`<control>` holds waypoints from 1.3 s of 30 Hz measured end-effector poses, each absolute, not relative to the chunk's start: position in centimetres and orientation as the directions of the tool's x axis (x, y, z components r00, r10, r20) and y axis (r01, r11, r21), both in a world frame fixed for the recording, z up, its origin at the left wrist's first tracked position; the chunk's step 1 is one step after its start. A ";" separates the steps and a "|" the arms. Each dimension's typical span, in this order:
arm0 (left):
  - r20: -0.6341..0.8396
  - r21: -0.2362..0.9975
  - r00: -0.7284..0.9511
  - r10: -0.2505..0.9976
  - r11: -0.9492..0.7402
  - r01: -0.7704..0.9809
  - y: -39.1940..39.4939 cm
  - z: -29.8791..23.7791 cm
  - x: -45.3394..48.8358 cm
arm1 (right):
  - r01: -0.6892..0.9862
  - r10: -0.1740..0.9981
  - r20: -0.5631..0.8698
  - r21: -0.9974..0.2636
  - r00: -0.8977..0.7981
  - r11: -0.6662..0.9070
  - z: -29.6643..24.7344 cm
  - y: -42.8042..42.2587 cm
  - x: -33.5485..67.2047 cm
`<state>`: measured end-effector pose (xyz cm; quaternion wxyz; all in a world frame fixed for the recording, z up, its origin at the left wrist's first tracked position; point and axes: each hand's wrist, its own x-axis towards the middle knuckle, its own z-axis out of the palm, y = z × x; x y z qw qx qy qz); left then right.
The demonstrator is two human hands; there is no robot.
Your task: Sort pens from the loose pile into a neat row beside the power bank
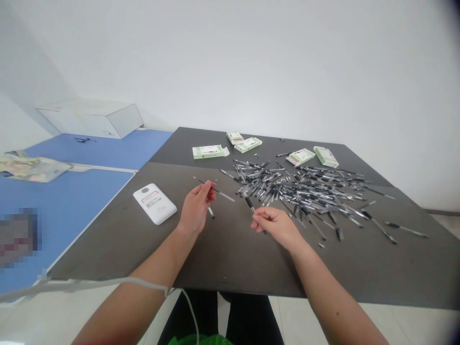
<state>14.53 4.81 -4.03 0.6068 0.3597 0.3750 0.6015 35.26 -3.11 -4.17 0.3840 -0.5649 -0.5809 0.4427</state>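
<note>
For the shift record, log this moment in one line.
left grip: holding thin refill; right grip: holding pen; pen pile: on dark table; boxes: beyond pile

- Bright, diffuse light fills the room, leaving the white wall [230, 62] pale and almost flat.
- Only soft, faint shadows fall on the dark counter [237, 268] near my right forearm [319, 275].
- Small glints dot the heaped pens [266, 184]; fine detail past my fingers [264, 218] looks soft.
- Dark, blurred vignetting covers the right-hand corners.
- Coarse pixel blocks [17, 237] obscure a patch at far left.
</note>
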 end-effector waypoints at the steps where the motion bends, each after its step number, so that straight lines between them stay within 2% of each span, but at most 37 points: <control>1: -0.023 0.879 -0.016 1.000 0.013 -0.476 5.0 -4.0 14.4 | 0.339 0.996 -0.058 -0.940 -0.067 -0.032 -4.2 -3.1 35.3; 16: 0.016 0.939 -0.038 0.999 -0.028 -0.342 4.5 -3.6 14.6 | 0.444 0.993 0.009 -0.894 -0.122 0.062 -5.1 -3.2 34.9; 29: 0.033 0.941 -0.053 0.998 -0.049 -0.334 4.7 -3.5 14.6 | 0.519 0.992 0.028 -0.850 -0.126 0.090 -5.4 -3.0 35.1; 39: 0.059 0.955 -0.061 0.996 -0.074 -0.289 4.9 -3.9 14.5 | 0.626 0.985 0.064 -0.765 -0.160 0.151 -5.6 -3.0 35.3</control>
